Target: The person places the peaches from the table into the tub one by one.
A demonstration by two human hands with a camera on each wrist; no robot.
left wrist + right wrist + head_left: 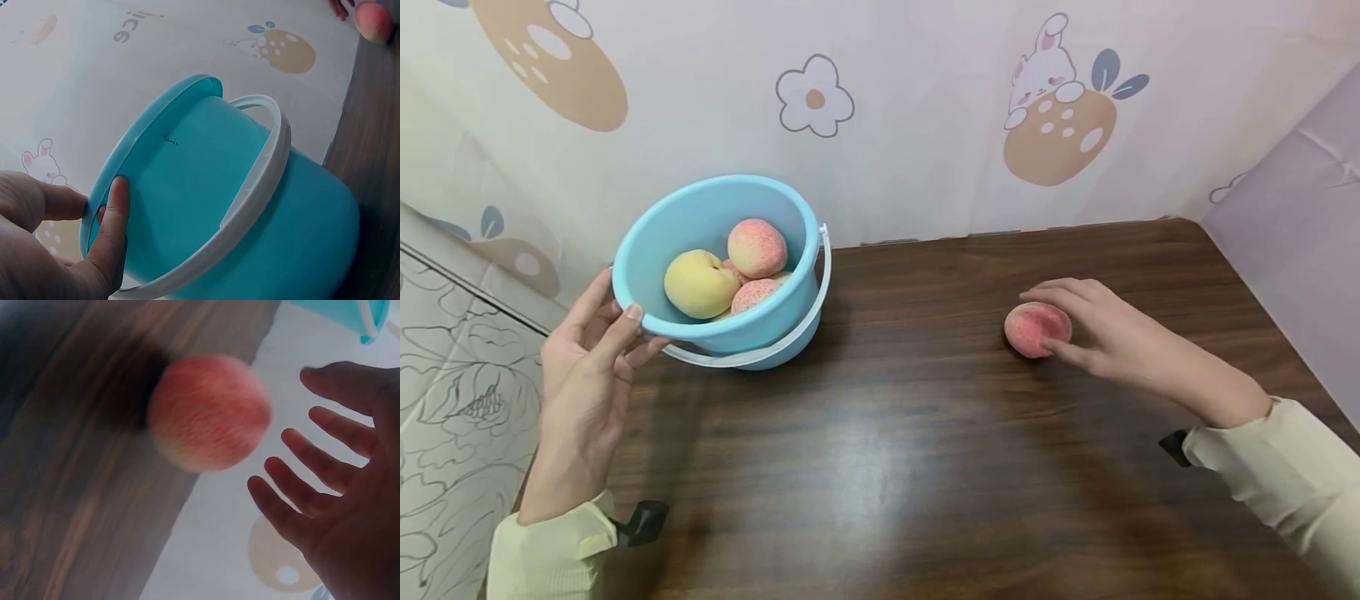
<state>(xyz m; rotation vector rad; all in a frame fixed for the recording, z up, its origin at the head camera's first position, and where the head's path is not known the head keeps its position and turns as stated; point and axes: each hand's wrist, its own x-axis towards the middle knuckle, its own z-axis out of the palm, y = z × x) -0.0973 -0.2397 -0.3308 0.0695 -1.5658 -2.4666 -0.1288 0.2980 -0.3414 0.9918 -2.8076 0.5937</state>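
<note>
A light-blue bucket [718, 329] with a white handle [253, 194] stands at the left of the table and holds several peaches, one yellow [702, 284] and others pink-speckled [757, 248]. My left hand [583, 367] pinches its rim between thumb and fingers on the near left side. Over on the right, a single pinkish-red peach [209, 412] rests on the wood. Around its right side is my right hand [1101, 333], fingers spread and loosely bent. In the right wrist view a gap shows between those fingers and the peach.
The dark wooden table [880, 433] ends against a pale wall cloth [917, 133] printed with rabbits and fruit. A lilac cloth [1300, 242] borders it on the right, and a white flower-patterned surface [460, 433] on the left.
</note>
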